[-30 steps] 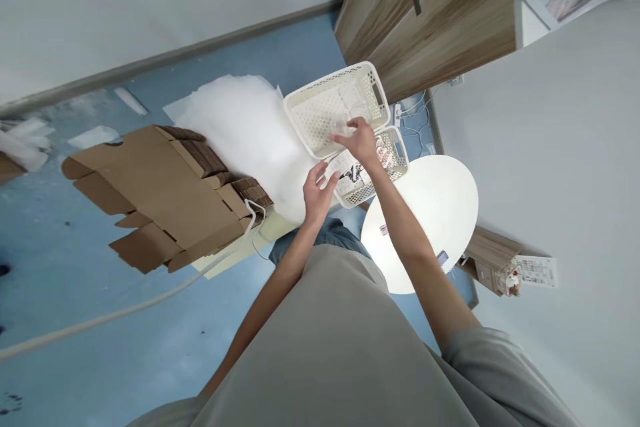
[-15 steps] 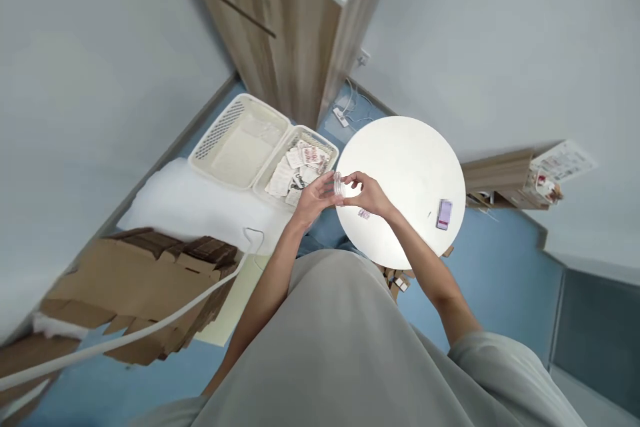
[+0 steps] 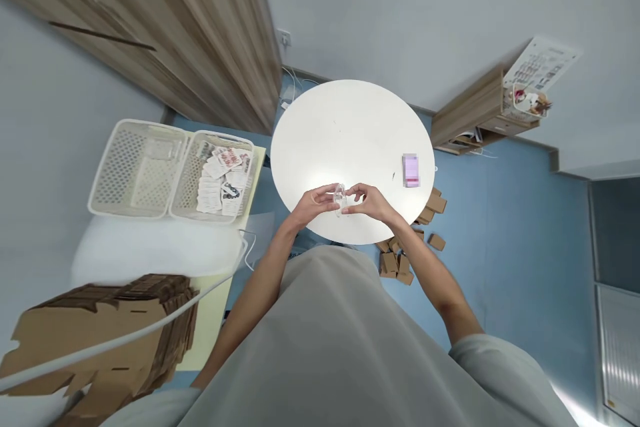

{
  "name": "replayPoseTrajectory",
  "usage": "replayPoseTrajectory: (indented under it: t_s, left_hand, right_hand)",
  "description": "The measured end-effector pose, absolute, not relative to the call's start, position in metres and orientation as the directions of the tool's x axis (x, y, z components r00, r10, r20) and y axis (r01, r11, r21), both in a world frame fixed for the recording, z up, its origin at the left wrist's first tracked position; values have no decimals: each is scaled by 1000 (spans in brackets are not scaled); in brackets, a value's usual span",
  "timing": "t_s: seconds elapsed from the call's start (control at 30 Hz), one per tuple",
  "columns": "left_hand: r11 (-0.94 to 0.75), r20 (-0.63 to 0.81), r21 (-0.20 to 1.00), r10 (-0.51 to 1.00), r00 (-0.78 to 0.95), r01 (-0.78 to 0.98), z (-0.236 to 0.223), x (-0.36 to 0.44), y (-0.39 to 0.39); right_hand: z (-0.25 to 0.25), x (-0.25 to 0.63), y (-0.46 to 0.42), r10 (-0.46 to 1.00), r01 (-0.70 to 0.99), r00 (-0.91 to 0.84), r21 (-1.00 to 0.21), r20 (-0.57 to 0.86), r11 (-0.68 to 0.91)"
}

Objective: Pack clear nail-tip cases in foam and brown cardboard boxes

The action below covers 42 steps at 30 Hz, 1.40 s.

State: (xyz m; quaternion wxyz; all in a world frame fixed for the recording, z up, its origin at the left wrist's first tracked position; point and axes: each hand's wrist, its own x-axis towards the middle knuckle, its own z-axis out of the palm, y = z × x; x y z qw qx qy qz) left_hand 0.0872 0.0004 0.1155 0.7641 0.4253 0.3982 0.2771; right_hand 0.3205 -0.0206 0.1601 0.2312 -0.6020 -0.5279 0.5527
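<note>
Over the near edge of a round white table, my left hand and my right hand meet around a small clear plastic piece. Both hands pinch it, fingers curled, one on each side. A small pink and white card lies flat on the table to the right of my hands, not touched.
Two cream perforated baskets stand at the left, the right one holding several printed cards. Flattened cardboard boxes lie at lower left. Small brown boxes litter the blue floor beside the table. A wooden cabinet stands behind.
My hands left the baskets with the clear piece and came over the table. The view swung right, so the table now sits in the middle.
</note>
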Motion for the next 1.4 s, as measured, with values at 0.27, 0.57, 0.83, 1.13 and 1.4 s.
replayPoseTrajectory:
  t_s: [0.27, 0.57, 0.83, 1.13, 1.4]
  left_hand:
    - [587, -471, 809, 663, 582, -15, 95, 148, -28]
    - [686, -477, 710, 635, 608, -159, 89, 161, -48]
    - [655, -486, 739, 680, 548, -158, 90, 159, -52]
    - [657, -550, 715, 740, 386, -241, 83, 124, -62]
    - [565, -631, 719, 775, -39, -404, 65, 52, -78]
  right_hand:
    - [130, 396, -65, 866, 288, -169, -864, -471, -414]
    - [115, 433, -73, 858, 162, -227, -886, -462, -434]
    - [93, 426, -29, 961, 261, -89, -937, -264, -233]
    - [74, 364, 17, 947, 354, -224, -925, -231, -142]
    - [-10, 293, 37, 881, 707, -166, -677, -442, -206]
